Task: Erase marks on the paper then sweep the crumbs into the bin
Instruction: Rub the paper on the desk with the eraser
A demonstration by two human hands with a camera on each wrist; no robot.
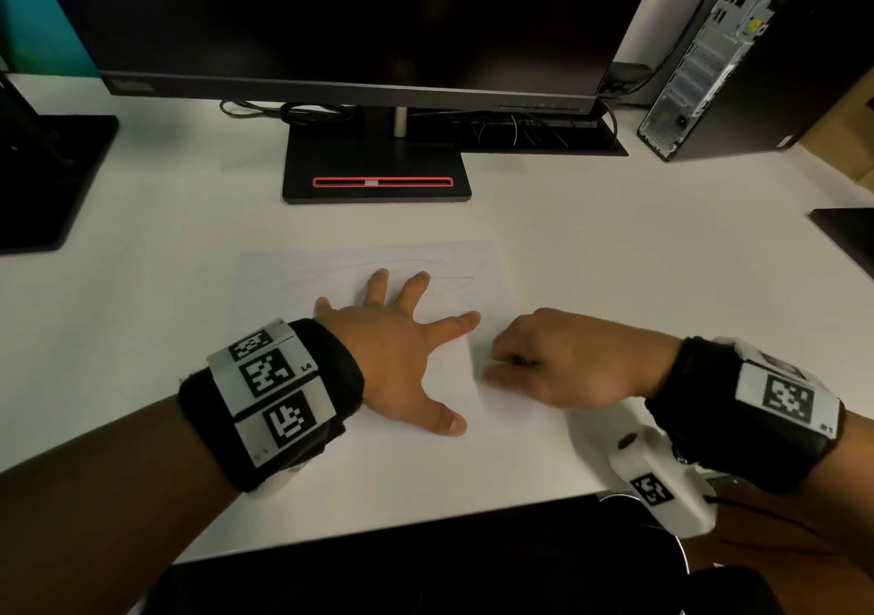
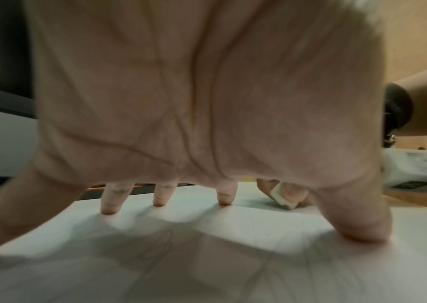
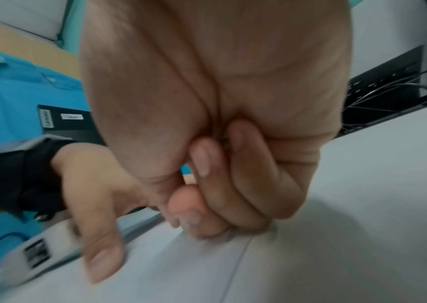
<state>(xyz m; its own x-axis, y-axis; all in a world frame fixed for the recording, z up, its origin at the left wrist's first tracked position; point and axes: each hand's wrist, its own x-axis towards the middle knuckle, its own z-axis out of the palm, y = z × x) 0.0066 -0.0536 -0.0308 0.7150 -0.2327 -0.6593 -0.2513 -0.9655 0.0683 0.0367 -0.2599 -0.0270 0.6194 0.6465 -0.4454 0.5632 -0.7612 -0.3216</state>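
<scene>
Our left hand (image 1: 397,354) lies flat, fingers spread and straight, pressing the paper (image 1: 293,278) onto the white desk (image 1: 165,236). Fingertips point toward the monitor base (image 1: 376,174), which stands well beyond them.

Our right hand (image 1: 567,359) sits just beside the left thumb and forefinger, at the sheet's right edge, fingers curled into a loose fist. From the head view we cannot see what it holds. The left wrist view settles this: past the left forefinger a white eraser (image 2: 282,197) is pinched in the right fingers (image 2: 294,190), its lower corner touching the paper. In the right wrist view the eraser is hidden behind the curled fingers; that view does show the paper's edge as a thin line running under the knuckles, and the left thumb pressed down beside it.

Pencil marks: faint lines on the sheet beyond and under the left fingers, in the head view and, blurred, in the left wrist view. Crumbs too small to tell.

A computer tower (image 1: 709,56) stands far beyond the right hand. No view shows us a bin or other container.
</scene>
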